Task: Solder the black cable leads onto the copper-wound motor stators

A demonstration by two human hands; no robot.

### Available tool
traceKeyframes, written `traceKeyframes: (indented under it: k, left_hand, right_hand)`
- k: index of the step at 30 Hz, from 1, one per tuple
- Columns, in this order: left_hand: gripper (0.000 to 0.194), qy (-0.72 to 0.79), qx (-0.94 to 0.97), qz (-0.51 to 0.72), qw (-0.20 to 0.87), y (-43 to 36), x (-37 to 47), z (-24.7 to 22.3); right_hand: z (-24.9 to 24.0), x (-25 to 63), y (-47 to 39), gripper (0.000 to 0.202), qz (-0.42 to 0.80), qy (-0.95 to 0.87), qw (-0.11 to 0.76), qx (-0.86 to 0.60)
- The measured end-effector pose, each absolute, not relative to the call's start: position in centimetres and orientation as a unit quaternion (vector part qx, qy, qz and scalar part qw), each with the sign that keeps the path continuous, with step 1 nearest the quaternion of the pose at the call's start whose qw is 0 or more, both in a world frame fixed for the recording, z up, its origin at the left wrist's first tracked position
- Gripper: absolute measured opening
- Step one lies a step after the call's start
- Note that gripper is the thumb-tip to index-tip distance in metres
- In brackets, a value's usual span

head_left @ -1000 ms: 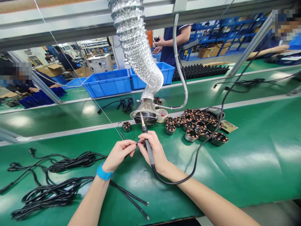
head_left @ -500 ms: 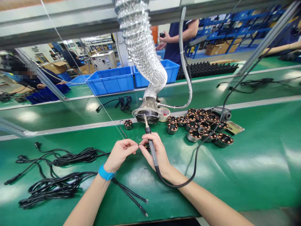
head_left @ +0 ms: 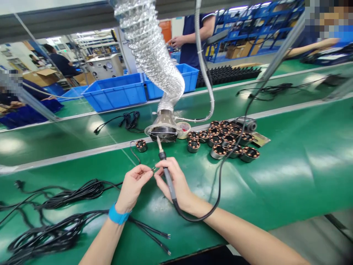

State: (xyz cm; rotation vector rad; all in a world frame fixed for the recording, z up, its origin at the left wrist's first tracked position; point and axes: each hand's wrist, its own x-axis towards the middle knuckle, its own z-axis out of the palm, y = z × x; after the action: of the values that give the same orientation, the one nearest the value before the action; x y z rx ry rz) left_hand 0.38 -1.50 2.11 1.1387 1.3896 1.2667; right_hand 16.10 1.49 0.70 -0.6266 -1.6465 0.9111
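Hands: two bare hands are working over the green table (head_left: 278, 184); one blue band (head_left: 118, 214) is circling the left wrist.
Left hand (head_left: 133, 184): its thumb and finger are pressing together, clamping on one thin dark wire (head_left: 153, 169).
Right hand (head_left: 176, 182): it is holding one grey-and-black pen-shaped soldering iron (head_left: 169, 182); the fingers are closing around the handle, while the thumb tip and a fingertip are staying a little apart near the wire.
Iron, place: it is lying across the right hand, above the table, in front of the fan.
Iron, direction: the metal tip is pointing away from the person and slightly to the left; the long axis is running from the palm towards the fan, and the black cord is curving from the rear end over the right forearm.
Fan: one black round-grilled fan (head_left: 163, 134) is sitting under one silver crinkled duct (head_left: 154, 55); whether the tip is touching it, I cannot tell.
Copper-wound rings: one single ring (head_left: 141, 145) is standing left of the fan; about fourteen grouped rings (head_left: 218, 151) are standing to the right, some hiding others.
Dish: one small whitish round dish (head_left: 183, 130) is resting just beside the fan.
Near black cables: two coiled bundles (head_left: 74, 195) are lying at the left; two stripped cable ends (head_left: 168, 235) are pointing to the right.
Blue bins: two large plastic bins (head_left: 116, 94) are standing behind.
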Motion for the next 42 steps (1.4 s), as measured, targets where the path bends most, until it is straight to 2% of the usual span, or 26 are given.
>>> traceKeyframes:
  k: [7, 12, 20, 24, 30, 35, 38, 42]
  left_hand:
    - [0.027, 0.578, 0.524, 0.430, 0.454, -2.1, 0.5, 2.0]
    - [0.035, 0.580, 0.529, 0.386, 0.485, -2.1, 0.7, 1.2]
    - [0.030, 0.556, 0.582, 0.354, 0.476, -1.8, 0.6, 2.4]
    - [0.029, 0.552, 0.571, 0.366, 0.485, -1.7, 0.2, 2.5]
    - [0.035, 0.539, 0.454, 0.384, 0.596, -1.5, 0.1, 1.2]
    - [0.032, 0.563, 0.419, 0.438, 0.561, -1.1, 0.6, 0.7]
    - [0.030, 0.581, 0.405, 0.477, 0.520, -0.6, 0.6, 0.4]
    - [0.027, 0.586, 0.381, 0.524, 0.486, 0.5, 0.6, -0.1]
  right_hand:
    - [0.5, 16.5, 1.4, 0.037, 0.270, -0.751, 0.534, -0.277]
    - [0.0, 16.6, 1.7, 0.031, 0.265, -0.769, 0.526, -0.249]
    - [0.5, 17.5, 2.1, 0.033, 0.320, -0.758, 0.519, -0.232]
    - [0.6, 18.0, 2.6, 0.031, 0.328, -0.784, 0.477, -0.223]
    - [1.2, 18.6, 2.8, 0.033, 0.259, -0.856, 0.392, -0.217]
    - [1.3, 18.7, 3.0, 0.034, 0.269, -0.868, 0.352, -0.224]
    - [0.8, 18.8, 3.5, 0.033, 0.286, -0.850, 0.370, -0.241]
    - [0.7, 18.9, 4.4, 0.034, 0.314, -0.788, 0.470, -0.244]
